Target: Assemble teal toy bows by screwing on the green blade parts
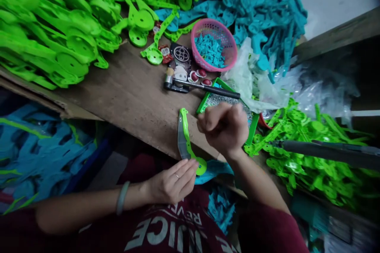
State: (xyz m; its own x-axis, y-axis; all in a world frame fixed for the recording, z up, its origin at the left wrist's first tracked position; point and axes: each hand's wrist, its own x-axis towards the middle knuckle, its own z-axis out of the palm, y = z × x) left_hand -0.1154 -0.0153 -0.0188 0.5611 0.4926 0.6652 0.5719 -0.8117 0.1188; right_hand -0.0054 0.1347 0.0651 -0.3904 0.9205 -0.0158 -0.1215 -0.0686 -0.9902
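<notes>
My left hand (173,182) pinches the round end of a green plastic folding piece (186,136) with a grey blade-like part, holding it up at the near edge of the wooden table (130,95). A blue plastic piece (213,169) lies under it. My right hand (225,126) is closed in a loose fist just right of the green piece, over a green tray (204,102) of small shiny metal bits. What the right fingers hold is too small to make out.
A hammer (202,86) lies on the table by small red and white parts (197,76). A pink basket (213,45) holds blue pieces. Green plastic parts are heaped at the far left (59,27) and right (311,158); blue ones at the back (261,4).
</notes>
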